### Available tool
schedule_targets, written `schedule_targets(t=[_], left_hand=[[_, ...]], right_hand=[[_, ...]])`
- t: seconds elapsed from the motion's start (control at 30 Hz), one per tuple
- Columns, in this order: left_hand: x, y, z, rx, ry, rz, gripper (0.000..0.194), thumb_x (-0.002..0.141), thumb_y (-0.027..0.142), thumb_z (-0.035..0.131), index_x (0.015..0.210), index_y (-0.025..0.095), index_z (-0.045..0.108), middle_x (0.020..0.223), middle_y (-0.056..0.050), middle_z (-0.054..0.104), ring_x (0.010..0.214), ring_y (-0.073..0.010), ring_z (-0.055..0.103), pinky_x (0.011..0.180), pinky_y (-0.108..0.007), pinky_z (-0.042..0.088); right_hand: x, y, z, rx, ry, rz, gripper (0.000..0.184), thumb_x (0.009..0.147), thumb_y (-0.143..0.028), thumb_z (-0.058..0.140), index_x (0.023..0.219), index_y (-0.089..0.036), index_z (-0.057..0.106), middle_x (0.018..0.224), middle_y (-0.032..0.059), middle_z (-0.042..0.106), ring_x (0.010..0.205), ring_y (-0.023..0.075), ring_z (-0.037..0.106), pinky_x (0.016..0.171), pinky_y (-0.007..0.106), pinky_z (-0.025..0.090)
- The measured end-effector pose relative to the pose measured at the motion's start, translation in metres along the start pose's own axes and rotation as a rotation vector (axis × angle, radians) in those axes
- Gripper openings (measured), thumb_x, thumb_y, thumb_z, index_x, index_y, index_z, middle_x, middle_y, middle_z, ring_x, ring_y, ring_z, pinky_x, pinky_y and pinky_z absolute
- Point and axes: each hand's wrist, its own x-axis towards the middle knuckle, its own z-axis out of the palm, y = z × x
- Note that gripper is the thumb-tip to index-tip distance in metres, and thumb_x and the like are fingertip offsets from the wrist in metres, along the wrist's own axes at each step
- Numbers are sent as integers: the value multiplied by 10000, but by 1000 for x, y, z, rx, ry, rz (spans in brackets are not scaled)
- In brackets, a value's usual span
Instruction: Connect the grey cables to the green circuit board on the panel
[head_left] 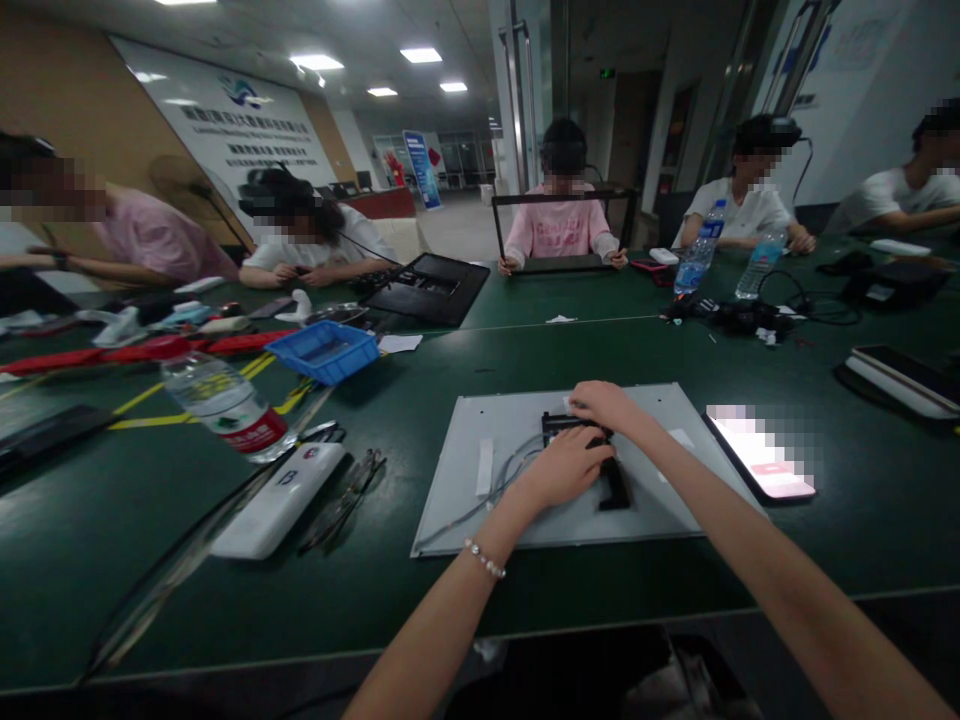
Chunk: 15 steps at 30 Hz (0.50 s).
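1. Black bracket [616, 487] lies on the grey panel [540, 525], under both your hands.
2. Left hand [566, 465], right hand [604, 405]: fingers bent over it; can't tell if either grips.
3. Cable [517, 465] beside your left hand could snag if dragged.
4. Sideways push could slide the panel into the phone [757, 455].

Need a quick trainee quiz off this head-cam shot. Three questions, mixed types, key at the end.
1. True or false: the beaded bracelet is on the same arm as the left hand.
2. The part under the left hand, on the pale panel, is: A) red, B) black, C) yellow.
3. What lies on the table beside the panel's right edge?

Key: 1. True. 2. B. 3. A phone with its screen lit.
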Motion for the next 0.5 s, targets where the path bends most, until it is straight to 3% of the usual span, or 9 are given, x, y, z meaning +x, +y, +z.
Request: schedule_targets(t=[0.33, 0.5], left_hand=[[-1, 0, 0, 24, -10, 6, 289, 883, 159, 446, 1140, 220, 563, 1186, -65, 515, 1106, -206, 490, 959, -366, 379], [-1, 1, -2, 24, -11, 1, 302, 891, 169, 442, 1168, 223, 548, 1195, -63, 518, 1110, -203, 490, 969, -372, 372]], right_hand=[[6, -12, -15, -71, -16, 21, 289, 917, -218, 406, 906, -130, 680, 942, 138, 671, 925, 222, 618, 760, 270, 429], [-22, 11, -20, -54, 80, 84, 277, 918, -206, 402, 948, -163, 674, 984, 130, 660, 977, 231, 597, 802, 296, 427]])
